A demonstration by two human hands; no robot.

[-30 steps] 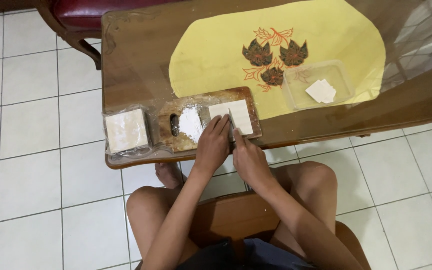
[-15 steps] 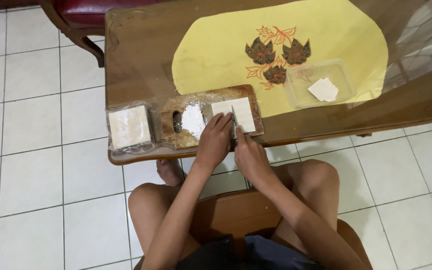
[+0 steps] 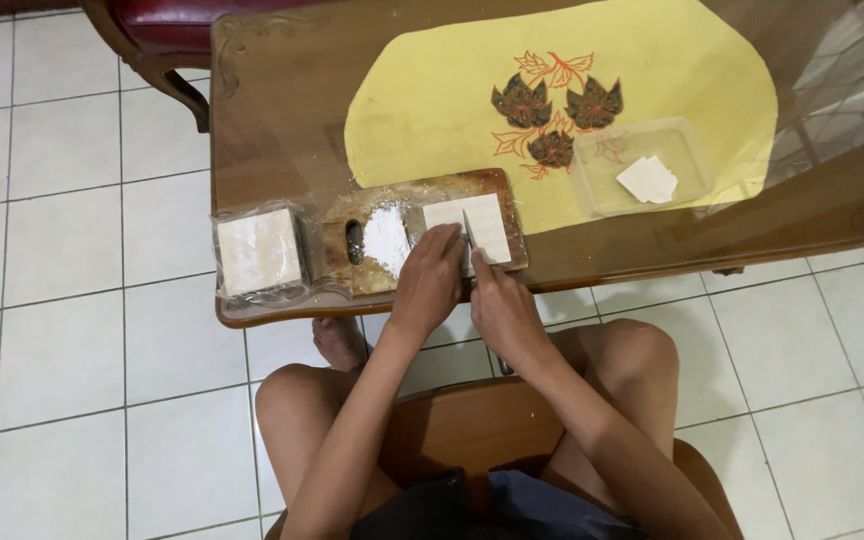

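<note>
A wooden cutting board (image 3: pixel 338 262) lies at the table's near edge. On it are a small pile of white flour (image 3: pixel 386 240) and a square white dough sheet (image 3: pixel 493 220). My left hand (image 3: pixel 427 287) presses its fingertips on the sheet's left edge. My right hand (image 3: pixel 503 312) grips a knife (image 3: pixel 469 233), whose blade stands across the sheet just right of my left fingers. Both hands are close together at the board's front edge.
A plastic-wrapped stack of white squares (image 3: pixel 257 251) sits left of the board. A clear plastic tray (image 3: pixel 594 190) holding cut white pieces (image 3: pixel 648 180) rests on a yellow placemat (image 3: pixel 432 100) with a leaf print. The table (image 3: pixel 272 120) has a glass top. A red-cushioned chair (image 3: pixel 167 30) stands behind.
Both hands stay on the white sheet at the board. Only the view has drifted slightly, so the table sits a little lower in frame.
</note>
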